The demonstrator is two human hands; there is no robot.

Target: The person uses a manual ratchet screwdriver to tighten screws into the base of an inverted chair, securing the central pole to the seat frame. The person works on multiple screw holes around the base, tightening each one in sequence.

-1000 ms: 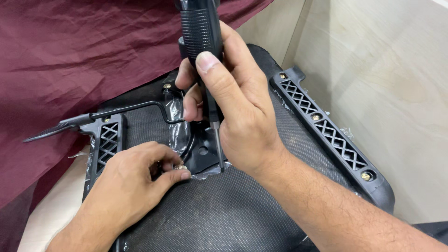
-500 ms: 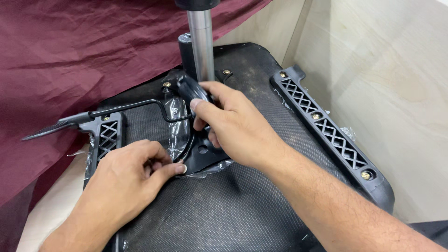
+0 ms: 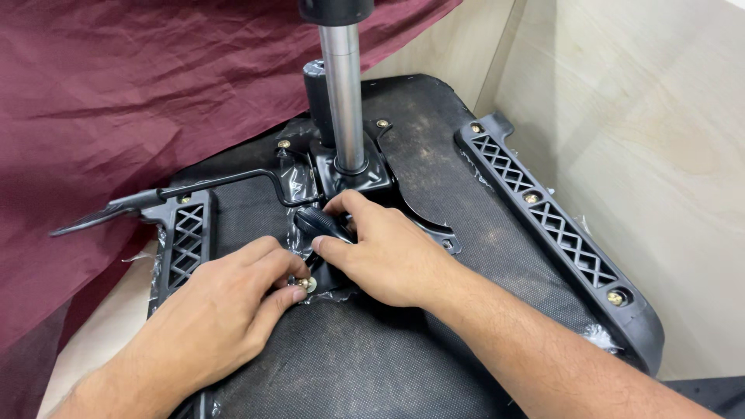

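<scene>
While hands work, black seat underside, maroon cloth, pale wood wall

Maroon cloth; black seat underside; silver steel column; lattice-patterned black brackets; brass-coloured bolt

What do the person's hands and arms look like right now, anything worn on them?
Both are bare. The left hand and right hand wear no gloves, rings or watch that I can see, and both forearms are uncovered with no sleeve in view down to the frame edge. The fingers have short, trimmed nails. No marks or bandages show.
</scene>
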